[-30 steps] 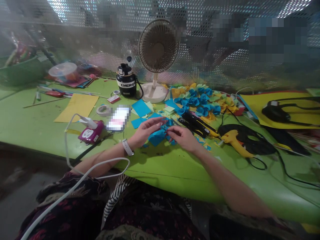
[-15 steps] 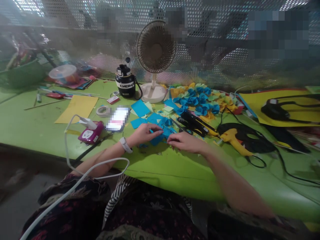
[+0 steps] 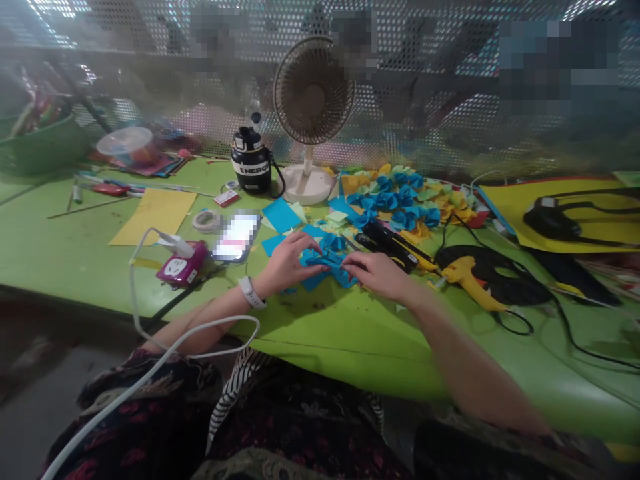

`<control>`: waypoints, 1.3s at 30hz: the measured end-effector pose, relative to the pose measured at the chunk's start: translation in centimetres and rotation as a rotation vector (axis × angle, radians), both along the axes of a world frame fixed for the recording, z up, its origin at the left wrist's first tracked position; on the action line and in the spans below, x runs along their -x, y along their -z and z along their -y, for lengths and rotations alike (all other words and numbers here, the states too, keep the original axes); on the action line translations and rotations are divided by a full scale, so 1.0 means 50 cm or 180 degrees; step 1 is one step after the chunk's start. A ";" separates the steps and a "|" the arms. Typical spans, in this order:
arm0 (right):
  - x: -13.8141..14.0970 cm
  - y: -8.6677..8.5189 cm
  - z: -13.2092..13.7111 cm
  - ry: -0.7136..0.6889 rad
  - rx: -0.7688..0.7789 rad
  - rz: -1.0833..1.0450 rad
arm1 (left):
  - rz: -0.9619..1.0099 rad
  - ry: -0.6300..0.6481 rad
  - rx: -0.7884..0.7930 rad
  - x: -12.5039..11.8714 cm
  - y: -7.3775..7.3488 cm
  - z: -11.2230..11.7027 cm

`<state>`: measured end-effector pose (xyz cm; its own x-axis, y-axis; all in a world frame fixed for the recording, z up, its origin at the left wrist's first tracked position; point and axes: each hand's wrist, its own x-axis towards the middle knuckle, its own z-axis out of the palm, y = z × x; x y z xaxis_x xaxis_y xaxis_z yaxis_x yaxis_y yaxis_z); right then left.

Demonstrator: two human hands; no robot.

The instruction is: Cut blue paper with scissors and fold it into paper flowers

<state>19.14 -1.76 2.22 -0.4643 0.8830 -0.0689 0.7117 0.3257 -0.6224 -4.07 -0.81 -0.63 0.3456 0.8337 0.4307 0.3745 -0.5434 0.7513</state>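
My left hand (image 3: 287, 264) and my right hand (image 3: 379, 273) meet over a folded blue paper piece (image 3: 324, 263) on the green table (image 3: 320, 333). Both hands pinch it from opposite sides, fingers closed on the paper. A white watch band sits on my left wrist. More blue paper squares (image 3: 281, 215) lie just beyond my hands. A heap of folded blue, yellow and green paper flowers (image 3: 405, 199) lies farther back on the right.
A small desk fan (image 3: 313, 113) and a black jug (image 3: 251, 167) stand at the back. A yellow glue gun (image 3: 470, 280) with black cables lies right. A phone, tape roll (image 3: 207, 220), pink charger (image 3: 181, 267) with white cable and yellow sheet (image 3: 155, 215) lie left.
My hands have drawn together on the blue paper piece. The left fingers, stretched out a second ago, are now curled onto it, and the paper has shifted slightly away from me.
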 end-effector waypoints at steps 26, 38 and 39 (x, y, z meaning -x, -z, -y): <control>0.005 0.016 0.005 -0.0253 -0.0879 0.0524 | -0.0752 -0.0051 -0.0982 0.003 0.043 -0.019; -0.005 0.019 0.001 0.0513 -0.1342 0.0400 | 0.0067 0.0073 0.0633 -0.002 0.030 -0.018; -0.008 0.018 -0.001 0.0623 -0.1356 0.0569 | 0.0216 0.0044 0.0860 -0.002 0.028 -0.019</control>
